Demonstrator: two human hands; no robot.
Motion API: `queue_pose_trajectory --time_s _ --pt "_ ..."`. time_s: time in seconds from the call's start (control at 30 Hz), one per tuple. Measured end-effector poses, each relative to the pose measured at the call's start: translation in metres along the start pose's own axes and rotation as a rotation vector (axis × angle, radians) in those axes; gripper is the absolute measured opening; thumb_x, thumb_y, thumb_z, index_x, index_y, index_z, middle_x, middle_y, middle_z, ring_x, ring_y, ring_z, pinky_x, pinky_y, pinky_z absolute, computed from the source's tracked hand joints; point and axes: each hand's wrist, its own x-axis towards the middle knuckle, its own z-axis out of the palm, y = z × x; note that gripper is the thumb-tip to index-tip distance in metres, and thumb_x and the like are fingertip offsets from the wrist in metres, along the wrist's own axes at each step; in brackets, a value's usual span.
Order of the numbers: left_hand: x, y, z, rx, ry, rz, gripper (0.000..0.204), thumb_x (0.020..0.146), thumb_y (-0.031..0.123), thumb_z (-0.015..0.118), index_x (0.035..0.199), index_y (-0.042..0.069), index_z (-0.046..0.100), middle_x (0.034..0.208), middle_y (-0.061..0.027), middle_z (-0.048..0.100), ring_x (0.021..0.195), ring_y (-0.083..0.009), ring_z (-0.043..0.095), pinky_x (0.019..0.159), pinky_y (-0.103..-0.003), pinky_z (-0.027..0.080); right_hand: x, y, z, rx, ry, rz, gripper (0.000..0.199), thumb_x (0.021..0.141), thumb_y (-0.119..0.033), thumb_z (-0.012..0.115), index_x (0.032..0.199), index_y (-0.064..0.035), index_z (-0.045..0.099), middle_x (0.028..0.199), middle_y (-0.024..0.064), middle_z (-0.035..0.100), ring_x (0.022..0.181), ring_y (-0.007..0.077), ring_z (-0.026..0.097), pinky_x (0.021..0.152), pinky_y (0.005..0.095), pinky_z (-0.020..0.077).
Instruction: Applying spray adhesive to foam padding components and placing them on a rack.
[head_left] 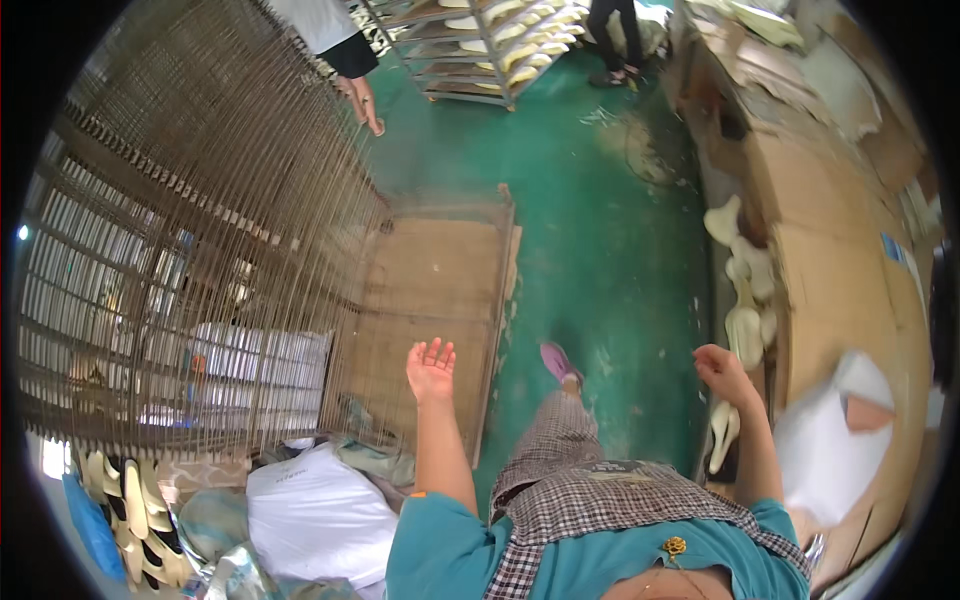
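Observation:
My left hand (pixel 432 370) is raised palm up, its fingers spread and nothing in it. Near it is the metal rod rack (pixel 230 230) with a brown board (pixel 430 280) at its base. On the other side my right hand (pixel 722 372) is held out with its fingers curled in, and no object shows in it. It is nearest to pale shoe-sole-shaped pieces (pixel 745 325) lying along the cardboard-covered bench (pixel 815 240). Neither hand visibly touches anything.
A wheeled shelf rack (pixel 480 50) loaded with pale pieces stands ahead. Two other people's legs (pixel 355 75) and dark trousers (pixel 620 35) show at the top. White sacks (pixel 320 515) sit lower left; a white bag (pixel 835 440) lies on the bench. Green floor (pixel 610 230) runs between.

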Motion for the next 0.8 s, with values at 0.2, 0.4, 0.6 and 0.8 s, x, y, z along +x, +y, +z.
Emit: queue_pose_trajectory --time_s 0.2,0.4,0.6,0.8 --pt "0.146 0.038 0.105 -0.235 0.118 0.111 0.066 0.082 0.038 0.053 0.131 0.007 0.021 0.118 -0.0126 0.044 0.095 -0.0355 0.052 0.081 -0.044 0.043 0.28 -0.09 -0.01 -0.06 -0.182 -0.19 0.019 0.078 -0.007 0.055 0.096 -0.0001 0.057 0.07 0.0044 0.056 0.065 0.0105 0.052 0.06 0.0263 0.0446" --pt "0.263 0.089 0.24 -0.341 0.135 0.174 0.074 0.081 0.041 0.055 0.135 0.008 0.016 0.122 -0.0141 0.04 0.095 -0.0362 0.051 0.082 -0.045 0.043 0.468 -0.134 -0.071 0.015 -0.063 -0.319 0.017 0.08 -0.004 0.054 0.096 -0.0001 0.056 0.072 0.0017 0.055 0.063 0.0075 0.05 0.058 0.0224 0.0436" --pt "0.39 0.117 0.337 -0.505 0.239 0.293 0.088 0.076 0.046 0.061 0.137 0.008 0.011 0.129 -0.0136 0.032 0.095 -0.0382 0.051 0.083 -0.048 0.043 0.681 -0.133 -0.132 0.239 -0.122 -0.045 0.015 0.079 -0.001 0.052 0.093 0.0004 0.056 0.066 -0.0002 0.054 0.058 0.0079 0.053 0.05 0.0211 0.041" --pt "0.484 0.12 0.425 -0.631 0.373 0.365 0.094 0.072 0.049 0.065 0.137 0.008 0.01 0.128 -0.0129 0.033 0.094 -0.037 0.05 0.085 -0.049 0.042 0.93 -0.218 -0.085 0.377 -0.215 -0.193 0.014 0.078 -0.004 0.056 0.092 -0.0004 0.057 0.069 0.0004 0.055 0.059 0.0082 0.052 0.053 0.0215 0.0433"
